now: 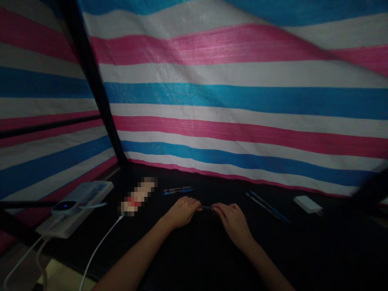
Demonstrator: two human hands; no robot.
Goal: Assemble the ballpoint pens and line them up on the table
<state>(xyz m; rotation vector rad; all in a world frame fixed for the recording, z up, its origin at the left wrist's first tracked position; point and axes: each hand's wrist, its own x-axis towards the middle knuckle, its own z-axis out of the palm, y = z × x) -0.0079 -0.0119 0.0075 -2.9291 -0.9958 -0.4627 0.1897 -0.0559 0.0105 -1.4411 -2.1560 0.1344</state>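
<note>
Over the dark tabletop, a thin, dark, pen-like piece point(207, 208) spans the gap between my two hands. Its left end is pinched in the fingers of my left hand point(182, 212). The fingertips of my right hand point(235, 222) close on its other end. My fingers cover both ends, and in the dim light I cannot make out its details. Beyond my left hand lie slim blue pens point(178, 190), close together. To the right of my right hand, longer dark and blue pens point(266, 208) rest side by side at a slant.
A white power strip point(104, 186) at the left carries a device with a lit display point(65, 207). A white cable point(98, 245) runs to a blurred-out object point(138, 198). At the right lies a white plug adapter point(307, 204). Striped sheeting point(227, 97) hangs behind the black table point(188, 258).
</note>
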